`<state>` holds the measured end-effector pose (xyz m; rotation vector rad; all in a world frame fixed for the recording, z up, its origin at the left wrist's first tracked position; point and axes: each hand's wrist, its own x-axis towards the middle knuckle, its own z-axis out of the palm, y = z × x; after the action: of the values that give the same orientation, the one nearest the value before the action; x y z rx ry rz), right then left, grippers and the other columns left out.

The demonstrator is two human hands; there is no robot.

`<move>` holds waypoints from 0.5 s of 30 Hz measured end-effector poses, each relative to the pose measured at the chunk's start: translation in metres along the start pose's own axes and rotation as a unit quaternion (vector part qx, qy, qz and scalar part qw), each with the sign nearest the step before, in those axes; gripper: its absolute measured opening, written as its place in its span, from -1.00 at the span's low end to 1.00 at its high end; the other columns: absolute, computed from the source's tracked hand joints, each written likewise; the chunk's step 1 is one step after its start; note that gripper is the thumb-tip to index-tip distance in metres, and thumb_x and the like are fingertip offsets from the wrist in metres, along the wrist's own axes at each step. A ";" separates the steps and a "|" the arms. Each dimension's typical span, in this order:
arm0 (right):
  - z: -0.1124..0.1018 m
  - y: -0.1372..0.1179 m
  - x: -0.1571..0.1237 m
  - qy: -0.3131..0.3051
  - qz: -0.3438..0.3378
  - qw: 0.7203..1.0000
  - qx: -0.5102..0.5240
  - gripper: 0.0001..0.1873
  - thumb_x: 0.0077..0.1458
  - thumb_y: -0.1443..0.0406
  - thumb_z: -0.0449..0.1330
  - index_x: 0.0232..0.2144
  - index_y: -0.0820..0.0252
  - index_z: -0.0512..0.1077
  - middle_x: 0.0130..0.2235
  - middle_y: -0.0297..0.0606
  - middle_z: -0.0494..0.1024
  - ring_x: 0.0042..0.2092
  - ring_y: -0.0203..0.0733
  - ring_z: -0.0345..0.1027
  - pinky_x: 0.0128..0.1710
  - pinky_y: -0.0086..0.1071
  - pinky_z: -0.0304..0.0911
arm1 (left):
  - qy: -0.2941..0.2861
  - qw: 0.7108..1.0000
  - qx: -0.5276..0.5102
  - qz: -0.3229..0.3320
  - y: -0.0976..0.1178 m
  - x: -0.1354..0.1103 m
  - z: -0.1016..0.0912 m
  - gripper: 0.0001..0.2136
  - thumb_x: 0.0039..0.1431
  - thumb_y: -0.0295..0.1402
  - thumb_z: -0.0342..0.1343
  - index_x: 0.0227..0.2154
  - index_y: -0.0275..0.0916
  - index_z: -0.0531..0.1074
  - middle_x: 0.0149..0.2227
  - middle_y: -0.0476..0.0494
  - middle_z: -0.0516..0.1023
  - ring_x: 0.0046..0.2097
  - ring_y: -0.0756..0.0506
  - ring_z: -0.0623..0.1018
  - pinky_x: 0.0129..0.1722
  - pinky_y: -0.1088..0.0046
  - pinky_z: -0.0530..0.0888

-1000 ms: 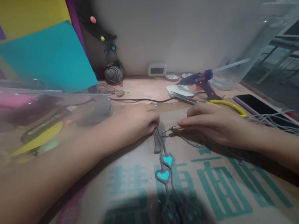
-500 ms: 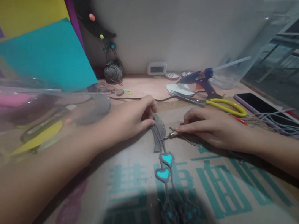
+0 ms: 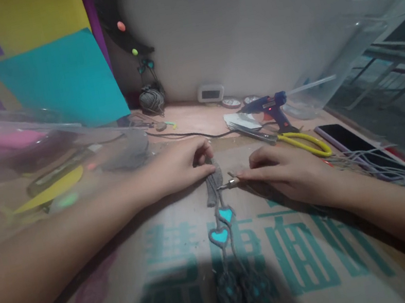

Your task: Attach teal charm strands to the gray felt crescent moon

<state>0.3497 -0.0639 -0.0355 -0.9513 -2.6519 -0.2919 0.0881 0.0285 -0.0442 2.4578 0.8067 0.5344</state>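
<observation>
My left hand [image 3: 191,163] is closed, thumb and fingertips pinching the upper end of a grey felt piece [image 3: 210,194]. In my right hand [image 3: 288,170] is a thin metal-tipped tool [image 3: 231,183], its point touching or very near the felt's right edge; its kind I cannot make out. A grey cord end shows by the right fingertips. Below the felt, grey cords carry two turquoise hearts [image 3: 219,236] with grey outlines. At their lower ends lie two dark, shaded grey-and-turquoise ornaments [image 3: 257,290].
A printed board [image 3: 188,290] lies under the work. Behind my right hand are yellow-handled scissors [image 3: 305,144], a blue glue gun [image 3: 273,107], a phone [image 3: 358,145] and tangled cords [image 3: 377,162]. A grey yarn ball [image 3: 152,99] sits by the wall; clear plastic bags [image 3: 0,140] are at left.
The left thumb and fingers have shifted slightly down on the felt. The right hand and tool stay nearly in place. The whole view has moved a little.
</observation>
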 end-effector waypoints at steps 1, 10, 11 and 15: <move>-0.004 -0.002 -0.002 0.001 -0.026 0.999 -0.030 -0.66 0.30 0.35 0.11 0.06 0.01 0.51 -0.19 -0.21 0.56 -0.26 -0.19 0.42 -0.32 -0.33 0.30 | 0.000 1.000 -0.001 0.001 0.000 0.000 0.000 -0.88 0.16 -0.33 0.16 -0.29 -0.22 0.39 -0.35 -0.02 0.45 -0.32 -0.06 0.45 -0.34 0.44 0.33; -0.014 -0.012 0.001 0.062 -0.028 0.995 -0.072 -0.65 0.30 0.37 0.06 0.07 0.07 0.46 -0.22 -0.19 0.57 -0.26 -0.12 0.43 -0.28 -0.24 0.32 | -0.001 1.000 0.003 0.004 -0.001 -0.001 0.001 -0.88 0.18 -0.31 0.16 -0.28 -0.23 0.40 -0.34 -0.03 0.46 -0.31 -0.06 0.45 -0.33 0.43 0.32; -0.011 -0.011 0.003 0.066 -0.007 0.996 -0.065 -0.67 0.31 0.37 0.04 0.03 0.09 0.50 -0.24 -0.18 0.56 -0.29 -0.14 0.42 -0.31 -0.27 0.31 | -0.002 1.000 0.004 0.005 -0.001 -0.001 0.001 -0.88 0.18 -0.31 0.16 -0.28 -0.23 0.40 -0.34 -0.04 0.46 -0.31 -0.07 0.45 -0.33 0.43 0.32; 0.003 -0.007 0.007 0.045 0.016 0.998 -0.031 -0.69 0.33 0.36 0.04 -0.06 0.15 0.56 -0.28 -0.17 0.55 -0.34 -0.22 0.36 -0.39 -0.37 0.24 | -0.004 1.000 -0.002 0.000 0.000 -0.001 0.000 -0.88 0.18 -0.30 0.16 -0.28 -0.23 0.40 -0.35 -0.04 0.46 -0.31 -0.07 0.46 -0.33 0.43 0.32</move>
<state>0.3389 -0.0642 -0.0363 -0.9757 -2.5573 -0.4016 0.0875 0.0278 -0.0445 2.4545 0.8005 0.5263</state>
